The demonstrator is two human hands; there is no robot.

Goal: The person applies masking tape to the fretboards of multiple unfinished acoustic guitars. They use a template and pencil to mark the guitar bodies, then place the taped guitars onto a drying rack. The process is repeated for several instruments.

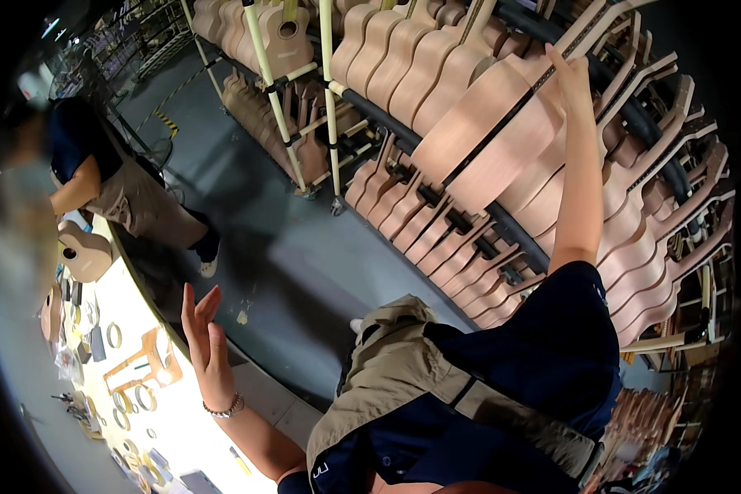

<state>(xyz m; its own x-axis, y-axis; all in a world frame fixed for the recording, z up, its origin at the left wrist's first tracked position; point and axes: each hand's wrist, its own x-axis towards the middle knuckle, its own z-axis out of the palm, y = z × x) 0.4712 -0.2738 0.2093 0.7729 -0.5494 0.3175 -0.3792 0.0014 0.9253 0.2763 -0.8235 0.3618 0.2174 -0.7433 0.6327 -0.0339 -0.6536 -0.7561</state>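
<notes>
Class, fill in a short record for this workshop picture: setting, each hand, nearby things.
setting: workshop with rack of unfinished guitar bodies
right hand: raised, on an unfinished guitar body on the rack
left hand: open, empty, above the workbench
nearby: another person at the bench; tape rings

A co-worker (107, 177) stands by the workbench (181, 412) on the grey floor (305, 263).
</notes>
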